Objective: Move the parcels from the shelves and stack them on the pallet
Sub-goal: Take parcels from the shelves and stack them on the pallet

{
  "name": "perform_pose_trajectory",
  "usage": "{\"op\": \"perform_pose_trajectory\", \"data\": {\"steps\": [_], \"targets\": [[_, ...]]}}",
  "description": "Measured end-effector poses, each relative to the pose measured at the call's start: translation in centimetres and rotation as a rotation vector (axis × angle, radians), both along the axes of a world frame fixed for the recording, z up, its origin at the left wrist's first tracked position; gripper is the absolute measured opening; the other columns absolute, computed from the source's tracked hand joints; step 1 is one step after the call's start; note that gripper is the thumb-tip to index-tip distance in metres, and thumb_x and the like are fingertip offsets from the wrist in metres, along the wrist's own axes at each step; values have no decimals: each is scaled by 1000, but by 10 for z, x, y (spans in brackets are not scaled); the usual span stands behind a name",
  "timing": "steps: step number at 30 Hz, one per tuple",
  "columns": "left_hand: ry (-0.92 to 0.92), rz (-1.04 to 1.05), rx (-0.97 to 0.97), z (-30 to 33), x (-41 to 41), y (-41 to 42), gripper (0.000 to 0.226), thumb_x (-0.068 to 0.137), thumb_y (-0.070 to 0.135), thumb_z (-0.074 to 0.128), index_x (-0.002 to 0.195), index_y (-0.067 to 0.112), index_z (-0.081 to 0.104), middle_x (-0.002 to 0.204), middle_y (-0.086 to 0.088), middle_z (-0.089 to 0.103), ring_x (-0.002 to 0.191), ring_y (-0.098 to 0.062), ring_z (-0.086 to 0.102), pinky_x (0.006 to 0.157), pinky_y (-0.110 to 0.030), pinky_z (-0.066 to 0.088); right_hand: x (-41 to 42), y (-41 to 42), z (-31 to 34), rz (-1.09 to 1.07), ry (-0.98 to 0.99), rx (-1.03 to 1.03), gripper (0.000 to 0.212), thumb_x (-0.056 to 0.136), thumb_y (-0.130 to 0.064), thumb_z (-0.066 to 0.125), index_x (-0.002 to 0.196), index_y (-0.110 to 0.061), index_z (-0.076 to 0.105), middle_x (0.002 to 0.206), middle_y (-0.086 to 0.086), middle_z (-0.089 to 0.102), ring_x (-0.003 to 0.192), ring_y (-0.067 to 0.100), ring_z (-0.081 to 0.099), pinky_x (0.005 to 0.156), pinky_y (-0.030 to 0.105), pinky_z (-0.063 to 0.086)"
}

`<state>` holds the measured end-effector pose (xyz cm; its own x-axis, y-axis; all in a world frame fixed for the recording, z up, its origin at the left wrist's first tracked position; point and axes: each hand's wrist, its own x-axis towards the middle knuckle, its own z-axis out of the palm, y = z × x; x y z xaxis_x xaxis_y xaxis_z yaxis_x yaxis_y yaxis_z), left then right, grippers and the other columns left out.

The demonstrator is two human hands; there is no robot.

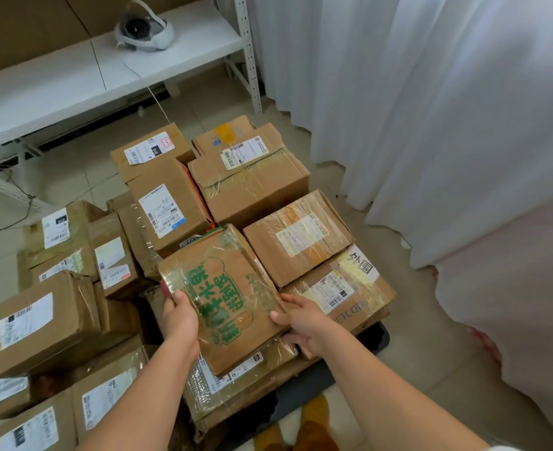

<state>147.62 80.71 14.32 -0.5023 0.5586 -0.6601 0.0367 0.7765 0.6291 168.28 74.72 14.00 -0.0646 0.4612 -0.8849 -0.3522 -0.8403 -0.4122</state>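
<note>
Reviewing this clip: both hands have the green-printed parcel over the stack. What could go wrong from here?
The green-printed parcel is tilted and held only at its edges by the left hand and right hand; its glossy tape wrap might let it slip. The parcels below sit at uneven heights, so it may rock or slide once released. The right hand's fingers curl under the edge and could get pinched against the lower box.

A white headset (144, 29) lies beside white curtains (431, 109), with what may be orange shoes (314, 424) below

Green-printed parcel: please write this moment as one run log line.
green-printed parcel | left hand, right hand grip its sides | over stacked parcels
</note>
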Motion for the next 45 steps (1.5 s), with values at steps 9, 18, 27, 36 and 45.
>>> {"op": "perform_pose_trajectory", "data": {"steps": [9, 18, 27, 36, 45], "targets": [[64, -127, 71, 52, 57, 22, 48, 108, 38, 26, 147, 15, 43, 142, -12, 49, 127, -37, 49, 107, -49, 42, 40, 2, 49, -30, -78, 128, 104, 66, -60, 80, 152, -36, 27, 162, 1, 18, 146, 32, 21, 116, 58, 24], [-3, -801, 108, 63, 142, 22, 47, 108, 38, 23, 144, 17, 44, 141, -9, 50, 131, -29, 45, 98, -35, 37, 87, -22, 52, -254, -151, 163, 135, 52, -52, 90, 152, -46, -1, 157, 2, 30, 135, 33, 41, 108, 56, 37], [-181, -975, 80, 43, 179, 16, 55, 94, 22, 66, 144, 22, 45, 152, -4, 39, 139, -25, 39, 106, -38, 39, 95, -74, 17, -654, -75, -108, 56, 84, -27, 75, 133, -29, 46, 122, 10, 63, 105, 35, 60, 75, 62, 51], [-202, -729, -325, 12, 148, -7, 83, 93, 18, 68, 156, 19, 15, 158, -11, 28, 140, -34, 36, 111, -51, 38, 96, -61, 6, -612, -183, -282, 29, 100, -2, 47, 129, -6, 49, 94, 16, 56, 86, 35, 56, 69, 54, 45], [-250, -590, -182, 17, 145, 5, 61, 96, 12, 61, 150, 19, 35, 151, -10, 40, 124, -29, 50, 100, -38, 46, 89, -44, -12, -598, -248, -309, 51, 95, -19, 63, 141, -20, 41, 135, 11, 53, 120, 33, 55, 62, 40, 55]]}}
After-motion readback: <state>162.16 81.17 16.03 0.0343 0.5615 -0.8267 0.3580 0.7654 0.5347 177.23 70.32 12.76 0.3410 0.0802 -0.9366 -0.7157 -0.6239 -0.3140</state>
